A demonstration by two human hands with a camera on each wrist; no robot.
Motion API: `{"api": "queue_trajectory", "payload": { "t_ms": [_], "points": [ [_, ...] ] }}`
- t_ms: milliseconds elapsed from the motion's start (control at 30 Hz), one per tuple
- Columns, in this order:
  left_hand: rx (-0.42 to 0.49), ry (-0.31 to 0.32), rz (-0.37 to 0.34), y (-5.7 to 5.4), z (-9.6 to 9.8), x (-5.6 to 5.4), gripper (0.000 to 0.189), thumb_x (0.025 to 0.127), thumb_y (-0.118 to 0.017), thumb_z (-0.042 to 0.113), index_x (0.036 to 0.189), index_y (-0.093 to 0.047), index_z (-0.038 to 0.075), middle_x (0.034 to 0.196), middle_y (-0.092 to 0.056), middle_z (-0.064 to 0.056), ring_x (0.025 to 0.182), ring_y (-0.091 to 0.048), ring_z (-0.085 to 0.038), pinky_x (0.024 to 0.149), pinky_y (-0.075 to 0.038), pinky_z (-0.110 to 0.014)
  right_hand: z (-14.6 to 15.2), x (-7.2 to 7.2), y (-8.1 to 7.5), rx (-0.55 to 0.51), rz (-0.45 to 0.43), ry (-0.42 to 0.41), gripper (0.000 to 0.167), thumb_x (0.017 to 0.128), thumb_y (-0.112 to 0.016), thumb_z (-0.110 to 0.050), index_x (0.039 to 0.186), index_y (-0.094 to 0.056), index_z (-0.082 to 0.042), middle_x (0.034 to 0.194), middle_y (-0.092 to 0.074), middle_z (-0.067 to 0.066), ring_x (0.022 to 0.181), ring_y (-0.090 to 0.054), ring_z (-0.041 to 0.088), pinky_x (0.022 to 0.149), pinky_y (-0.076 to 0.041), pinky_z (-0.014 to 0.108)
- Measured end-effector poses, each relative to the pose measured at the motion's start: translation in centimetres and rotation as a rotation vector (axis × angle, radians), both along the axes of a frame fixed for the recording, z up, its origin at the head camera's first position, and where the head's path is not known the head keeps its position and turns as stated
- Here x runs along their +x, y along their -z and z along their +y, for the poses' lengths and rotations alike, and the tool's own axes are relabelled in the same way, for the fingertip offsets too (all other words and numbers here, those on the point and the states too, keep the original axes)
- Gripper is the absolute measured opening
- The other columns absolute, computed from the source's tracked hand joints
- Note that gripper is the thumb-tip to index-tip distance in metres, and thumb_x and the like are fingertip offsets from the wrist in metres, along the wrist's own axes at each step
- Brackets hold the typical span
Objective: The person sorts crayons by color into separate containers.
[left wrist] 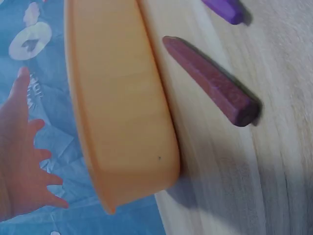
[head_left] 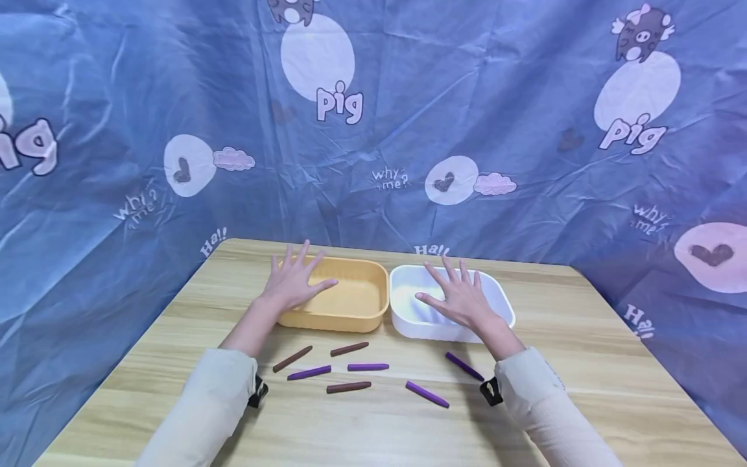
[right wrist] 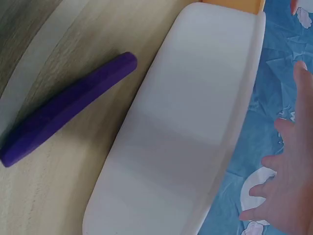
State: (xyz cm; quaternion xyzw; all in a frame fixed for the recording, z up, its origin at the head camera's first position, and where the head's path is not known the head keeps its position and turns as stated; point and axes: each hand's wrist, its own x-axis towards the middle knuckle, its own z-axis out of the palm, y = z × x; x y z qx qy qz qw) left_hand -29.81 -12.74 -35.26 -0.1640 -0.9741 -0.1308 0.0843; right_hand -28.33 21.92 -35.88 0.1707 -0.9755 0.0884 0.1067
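My left hand [head_left: 290,283], fingers spread, hovers over the left part of a yellow-orange tray [head_left: 356,322]. Likewise spread and holding nothing, my right hand [head_left: 461,297] is above a white tray [head_left: 432,329]. In the head view, crayons lie loose on the wood in front of the trays: a brown crayon [head_left: 292,359] at the far left, another brown crayon [head_left: 349,349] by the orange tray, a third brown crayon [head_left: 348,387] nearer. Among them are purple crayons, including one purple crayon [head_left: 309,373] at left, one [head_left: 427,394] toward the front and a dark purple crayon [right wrist: 68,107] beside the white tray.
The two trays stand side by side near the back of the wooden table [head_left: 583,350]. Behind the table hangs a blue curtain [head_left: 408,130] printed with pigs and words. Dark wrist straps [head_left: 257,392] show at both sleeves.
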Motion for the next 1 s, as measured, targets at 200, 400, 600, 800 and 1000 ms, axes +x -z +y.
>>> {"api": "queue_trajectory", "payload": {
  "t_ms": [200, 400, 600, 800, 1000],
  "points": [
    [0.081, -0.026, -0.023, -0.4, -1.3, 0.1, 0.080, 0.085, -0.035, 0.069, 0.145, -0.028, 0.017, 0.151, -0.006, -0.017, 0.132, 0.000, -0.047, 0.100, 0.006, -0.064, -0.8, 0.8, -0.7, 0.005, 0.019, -0.022, 0.072, 0.086, -0.046, -0.060, 0.144, -0.032, -0.021, 0.149, -0.014, 0.019, 0.130, -0.008, 0.050, 0.098, -0.006, 0.068],
    [0.240, -0.032, -0.079, -0.4, -3.2, 0.3, 0.074, 0.089, -0.044, 0.057, 0.142, -0.033, 0.008, 0.148, -0.014, -0.023, 0.131, -0.010, -0.047, 0.102, -0.007, -0.062, -2.2, 2.0, -1.2, -0.011, 0.040, -0.076, 0.070, 0.086, -0.048, -0.058, 0.143, -0.034, -0.021, 0.149, -0.017, 0.018, 0.130, -0.010, 0.049, 0.098, -0.009, 0.067],
    [0.472, 0.023, -0.131, 0.3, -5.2, 0.5, 0.056, 0.093, -0.052, 0.022, 0.139, -0.032, -0.003, 0.142, -0.022, -0.030, 0.129, -0.018, -0.046, 0.102, -0.016, -0.059, -4.0, 3.6, -1.2, -0.050, 0.074, -0.159, 0.067, 0.086, -0.051, -0.055, 0.142, -0.038, -0.021, 0.147, -0.024, 0.018, 0.128, -0.016, 0.050, 0.099, -0.012, 0.067],
    [0.690, -0.003, -0.251, 1.2, -6.9, 0.8, 0.050, 0.090, -0.047, 0.003, 0.138, -0.032, -0.005, 0.142, -0.024, -0.029, 0.124, -0.027, -0.048, 0.098, -0.029, -0.056, -5.8, 5.5, -0.7, -0.081, 0.068, -0.242, 0.066, 0.085, -0.052, -0.056, 0.140, -0.040, -0.022, 0.146, -0.026, 0.016, 0.128, -0.019, 0.049, 0.099, -0.016, 0.065],
    [0.931, 0.035, -0.388, 2.4, -8.0, 1.1, 0.055, 0.088, -0.043, -0.003, 0.140, -0.026, -0.006, 0.142, -0.021, -0.029, 0.122, -0.032, -0.046, 0.095, -0.036, -0.050, -7.3, 7.0, -0.1, -0.100, -0.032, -0.287, 0.067, 0.085, -0.052, -0.057, 0.141, -0.039, -0.024, 0.147, -0.026, 0.013, 0.131, -0.017, 0.042, 0.102, -0.016, 0.059]
  ]
}}
